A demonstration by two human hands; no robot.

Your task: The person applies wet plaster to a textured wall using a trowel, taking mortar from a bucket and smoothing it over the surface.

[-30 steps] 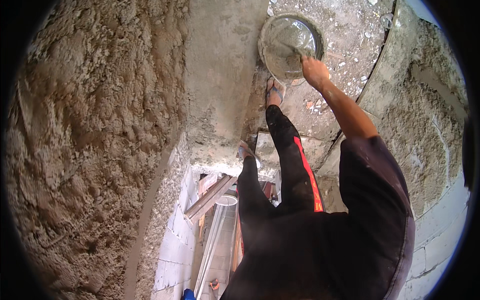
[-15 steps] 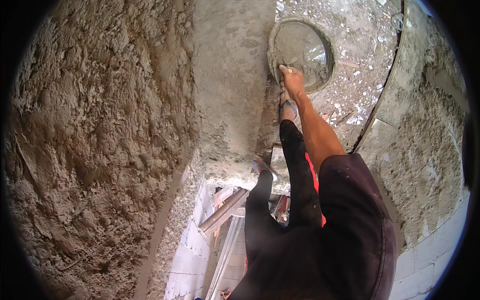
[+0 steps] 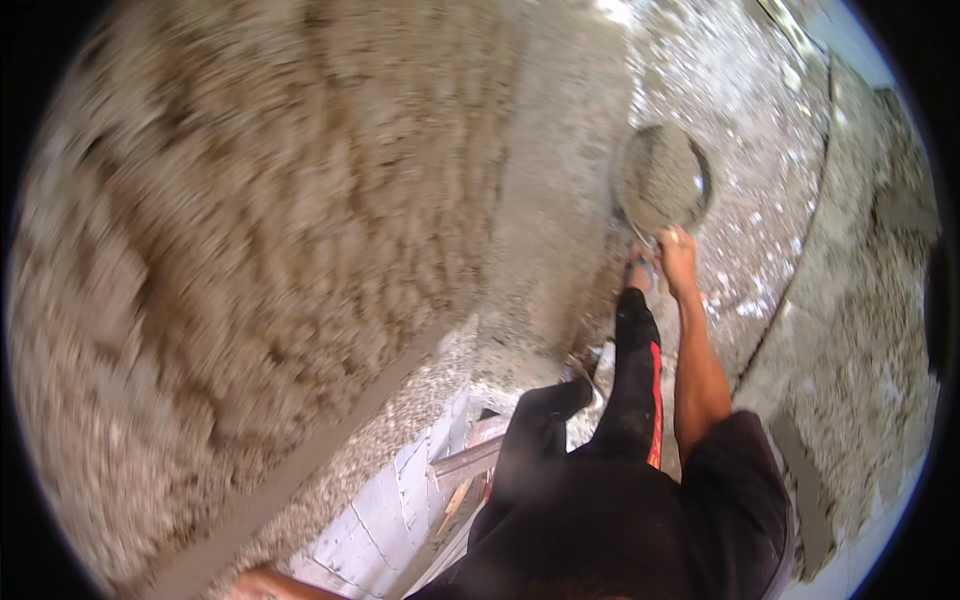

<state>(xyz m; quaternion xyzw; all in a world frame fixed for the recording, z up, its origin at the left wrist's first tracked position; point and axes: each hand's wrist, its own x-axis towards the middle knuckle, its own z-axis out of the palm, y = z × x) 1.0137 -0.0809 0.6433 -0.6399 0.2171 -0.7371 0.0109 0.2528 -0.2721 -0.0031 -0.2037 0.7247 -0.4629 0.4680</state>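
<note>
Now our right hand (image 3: 677,258) clenches blurred tool (image 3: 674,238) near basin (image 3: 711,192); hasty jerk could slop mortar (image 3: 668,175); left hand's (image 3: 262,585) grip, we can't tell.

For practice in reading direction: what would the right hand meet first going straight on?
The right hand would likely meet the round tub at its near edge, though depth is unclear.

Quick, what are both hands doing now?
Left hand: mostly cut off, can't tell.
Right hand: closed, at the bucket rim; too blurred to tell what's held.
</note>
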